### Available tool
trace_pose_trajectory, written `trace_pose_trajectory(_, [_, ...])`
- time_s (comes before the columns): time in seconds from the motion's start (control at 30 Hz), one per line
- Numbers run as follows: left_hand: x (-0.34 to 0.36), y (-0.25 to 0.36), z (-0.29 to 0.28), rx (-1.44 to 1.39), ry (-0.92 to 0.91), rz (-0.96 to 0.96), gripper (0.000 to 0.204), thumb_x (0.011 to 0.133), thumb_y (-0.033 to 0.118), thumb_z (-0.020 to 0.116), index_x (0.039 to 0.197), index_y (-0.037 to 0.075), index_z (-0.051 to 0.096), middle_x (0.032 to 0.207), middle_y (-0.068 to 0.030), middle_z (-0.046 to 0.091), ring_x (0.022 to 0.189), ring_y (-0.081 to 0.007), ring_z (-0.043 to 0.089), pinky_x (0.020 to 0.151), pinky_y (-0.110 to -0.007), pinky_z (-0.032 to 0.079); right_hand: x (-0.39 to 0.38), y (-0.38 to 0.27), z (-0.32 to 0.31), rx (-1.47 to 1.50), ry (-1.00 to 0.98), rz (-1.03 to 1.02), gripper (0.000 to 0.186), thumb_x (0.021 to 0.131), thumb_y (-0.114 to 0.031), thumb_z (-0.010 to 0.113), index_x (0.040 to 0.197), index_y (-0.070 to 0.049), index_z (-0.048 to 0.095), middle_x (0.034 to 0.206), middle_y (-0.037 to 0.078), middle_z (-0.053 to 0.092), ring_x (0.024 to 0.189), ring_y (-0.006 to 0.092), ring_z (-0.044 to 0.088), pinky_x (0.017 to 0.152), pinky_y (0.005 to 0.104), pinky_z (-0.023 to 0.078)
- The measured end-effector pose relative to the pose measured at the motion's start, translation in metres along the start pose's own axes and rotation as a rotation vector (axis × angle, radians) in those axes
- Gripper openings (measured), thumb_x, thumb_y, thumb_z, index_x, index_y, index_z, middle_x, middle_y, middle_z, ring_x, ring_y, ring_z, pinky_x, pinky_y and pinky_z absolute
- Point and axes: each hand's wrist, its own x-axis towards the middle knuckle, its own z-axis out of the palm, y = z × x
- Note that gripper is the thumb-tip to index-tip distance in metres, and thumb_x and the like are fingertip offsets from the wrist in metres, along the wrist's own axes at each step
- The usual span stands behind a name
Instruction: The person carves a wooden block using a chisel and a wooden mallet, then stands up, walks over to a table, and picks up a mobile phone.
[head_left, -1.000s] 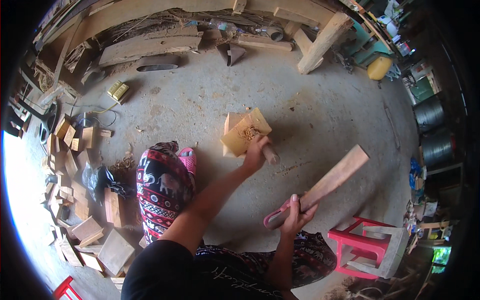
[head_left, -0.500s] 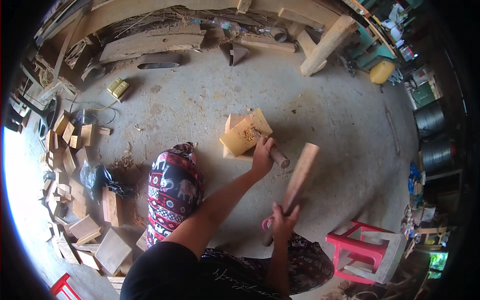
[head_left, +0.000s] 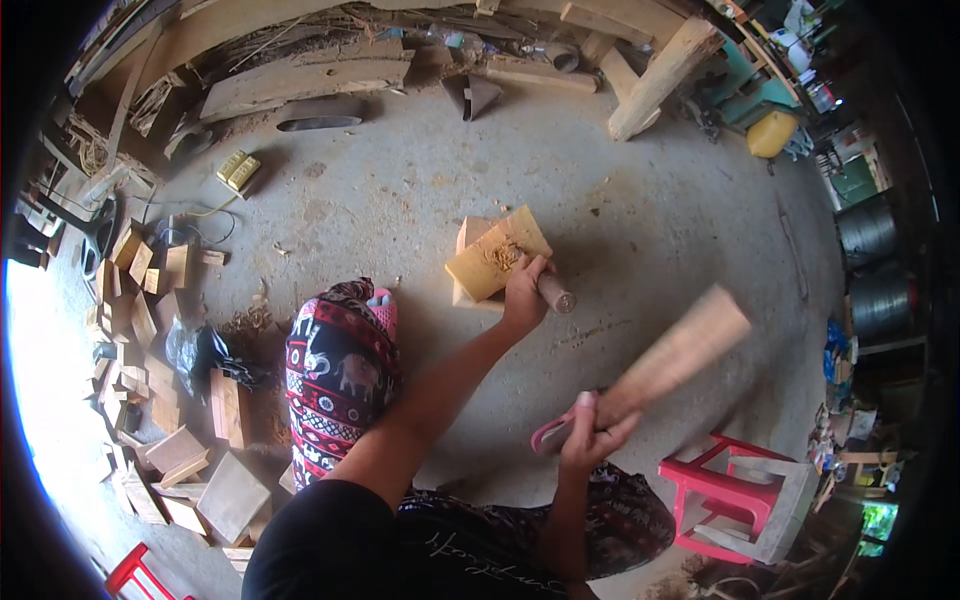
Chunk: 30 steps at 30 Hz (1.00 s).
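Note:
My left hand (head_left: 526,297) is wrapped round the thick wooden handle of a chisel (head_left: 556,295). The chisel's tip end is hidden by my fingers and by curled shavings (head_left: 502,254) on top of a yellowish wood block (head_left: 474,276). This block lies tilted across another pale wood block (head_left: 471,232) on the concrete floor. Lower right, my right hand (head_left: 592,437) grips a long wooden club (head_left: 680,352), swung out to the right and blurred at its far end. It is apart from the chisel handle.
Cut wood blocks (head_left: 232,495) are heaped on the left, beside crumpled plastic bags (head_left: 184,348). A red stool (head_left: 715,490) stands at lower right. Boards (head_left: 310,82) and a thick post (head_left: 663,82) line the far side. A yellow power socket box (head_left: 238,170) with a cord lies far left.
The club has tilted from nearly upright down to the right, away from the chisel. My right hand has turned with it. My left hand keeps the chisel on the block.

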Motion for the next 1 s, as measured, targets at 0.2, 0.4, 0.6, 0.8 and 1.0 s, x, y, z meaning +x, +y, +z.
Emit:
trace_pose_trajectory(0.2, [0.001, 0.004, -0.007, 0.099, -0.009, 0.060, 0.022, 0.072, 0.006, 0.073, 0.087, 0.007, 0.057, 0.086, -0.0091, 0.056, 0.085, -0.0255, 0.057, 0.074, -0.034, 0.047, -0.007, 0.022, 0.008, -0.478, -0.157, -0.172, 0.049, 0.088, -0.007, 0.065, 0.124, 0.006, 0.035, 0.082, 0.009, 0.055, 0.061, 0.0120, 0.056, 0.055, 0.0255, 0.049])
trace_pose_trajectory(0.4, [-0.002, 0.013, -0.015, 0.183, -0.060, 0.062, 0.028, 0.067, -0.005, 0.064, 0.091, 0.008, 0.057, 0.091, -0.0141, 0.056, 0.086, -0.0342, 0.057, 0.075, -0.039, 0.046, -0.012, 0.014, 0.001, -0.023, -0.060, -0.214, 0.060, 0.087, -0.005, 0.065, 0.132, 0.004, 0.026, 0.095, 0.013, 0.053, 0.062, 0.0134, 0.055, 0.054, 0.0269, 0.049])
trace_pose_trajectory(0.6, [0.010, 0.021, -0.033, 0.133, -0.094, 0.087, 0.028, 0.069, 0.004, 0.075, 0.091, 0.009, 0.059, 0.089, -0.0102, 0.060, 0.084, -0.0275, 0.060, 0.074, -0.038, 0.048, -0.014, 0.021, 0.011, -0.520, -0.312, -0.192, 0.046, 0.085, -0.010, 0.070, 0.117, 0.001, 0.039, 0.089, 0.011, 0.055, 0.056, 0.0131, 0.054, 0.047, 0.0259, 0.047])
trace_pose_trajectory(0.8, [0.095, 0.009, -0.066, -0.305, -0.079, -0.375, 0.022, 0.076, 0.009, 0.080, 0.090, 0.008, 0.062, 0.084, -0.0028, 0.063, 0.072, -0.0138, 0.060, 0.062, -0.031, 0.049, -0.006, 0.009, 0.009, -0.166, -0.231, 0.364, 0.039, 0.086, -0.015, 0.070, 0.107, -0.003, 0.040, 0.082, 0.007, 0.054, 0.048, 0.0107, 0.048, 0.041, 0.0262, 0.046])
trace_pose_trajectory(1.0, [0.113, -0.001, -0.082, -0.500, 0.114, -0.481, 0.025, 0.075, 0.008, 0.080, 0.084, 0.010, 0.057, 0.075, 0.0028, 0.055, 0.065, -0.0085, 0.053, 0.057, -0.026, 0.043, 0.000, 0.001, 0.008, 0.074, -0.226, 0.681, 0.039, 0.086, -0.023, 0.070, 0.104, -0.005, 0.041, 0.072, 0.006, 0.050, 0.045, 0.0134, 0.048, 0.041, 0.0283, 0.046])
